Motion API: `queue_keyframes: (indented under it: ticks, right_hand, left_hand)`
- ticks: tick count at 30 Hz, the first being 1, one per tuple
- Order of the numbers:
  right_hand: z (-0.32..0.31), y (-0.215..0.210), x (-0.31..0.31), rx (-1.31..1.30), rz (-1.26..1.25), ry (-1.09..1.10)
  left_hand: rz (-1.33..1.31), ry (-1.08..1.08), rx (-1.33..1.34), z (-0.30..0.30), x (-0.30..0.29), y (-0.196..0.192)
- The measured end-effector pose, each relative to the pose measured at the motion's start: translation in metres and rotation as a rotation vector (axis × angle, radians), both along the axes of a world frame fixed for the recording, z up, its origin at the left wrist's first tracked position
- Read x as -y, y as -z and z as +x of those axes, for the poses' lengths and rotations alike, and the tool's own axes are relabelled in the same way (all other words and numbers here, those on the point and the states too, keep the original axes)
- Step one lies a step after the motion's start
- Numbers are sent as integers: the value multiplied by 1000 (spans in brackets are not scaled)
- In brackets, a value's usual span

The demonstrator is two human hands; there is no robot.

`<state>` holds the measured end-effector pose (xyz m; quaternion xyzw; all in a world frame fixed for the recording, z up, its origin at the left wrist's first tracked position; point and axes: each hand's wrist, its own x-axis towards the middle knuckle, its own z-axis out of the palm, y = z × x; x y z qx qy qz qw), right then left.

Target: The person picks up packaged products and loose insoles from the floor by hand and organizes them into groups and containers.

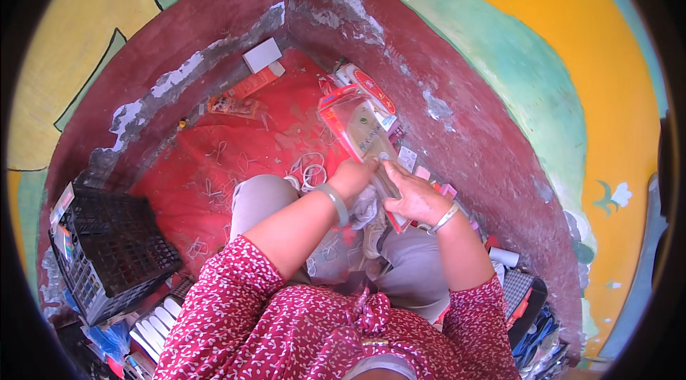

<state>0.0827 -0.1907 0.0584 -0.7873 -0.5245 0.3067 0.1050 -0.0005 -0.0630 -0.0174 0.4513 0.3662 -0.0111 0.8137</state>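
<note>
Package: a long, flat, red-edged package point(366, 130) with a clear front is held aslant over the lap, its far end toward the right edge of the red cloth point(275, 137) on the floor.
Left hand: the left hand point(350, 180) has its fingers curled in, grasping the package at its left side.
Right hand: the right hand point(420, 200) lies over the package's right side, thumb and forefinger spread on it; whether it grips, I cannot tell.
Cord: a loop of white cord point(312, 171) lies on the cloth, left of the package.
Far corner: a white box point(262, 55) sits near the cloth's far corner, touching an orange-red box point(254, 82).
Left edge: a black plastic crate point(111, 244) stands tilted beside the cloth.
Right edge: a white roll point(504, 257) lies near the wall point(493, 173).
</note>
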Motion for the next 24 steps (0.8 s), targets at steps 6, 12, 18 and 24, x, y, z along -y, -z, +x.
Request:
queue_keyframes:
  ticks: [6,12,18,24]
  right_hand:
    - [-21,16,-35,543,8,-117]
    - [27,50,-76,560,295,-28]
    - [130,116,-126,418,61,297]
    - [133,216,-162,371,-86,257]
  left_hand:
    - [-203,-160,47,-18,-25,-19]
    - [-166,-139,199,-28,-33,-52]
    - [-98,199,218,-45,-32,-60]
    - [213,303,295,-60,-40,-79]
